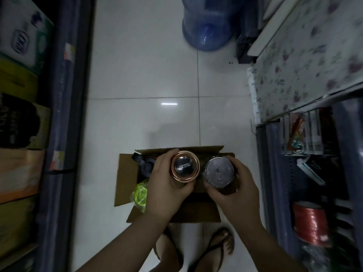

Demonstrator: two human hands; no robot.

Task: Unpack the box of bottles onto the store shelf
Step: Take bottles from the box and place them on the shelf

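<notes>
An open cardboard box (127,173) stands on the white tiled floor in front of my feet. My left hand (167,185) grips a bottle with a copper-coloured rim and black lid (184,166), seen from above over the box. Beside it, my right hand (235,191) grips a bottle with a silver-grey lid (218,171). Still in the box lie a grey bottle (144,163) at the far left and a yellow-green bottle (140,195) nearer to me. The bottles' bodies are hidden below their lids and my hands.
Store shelves (59,114) with boxed goods line the left side. On the right, a shelf unit (275,173) holds small items and a red spool (310,222), with a flower-patterned surface (304,55) beyond. A large blue water jug (206,26) stands on the floor ahead.
</notes>
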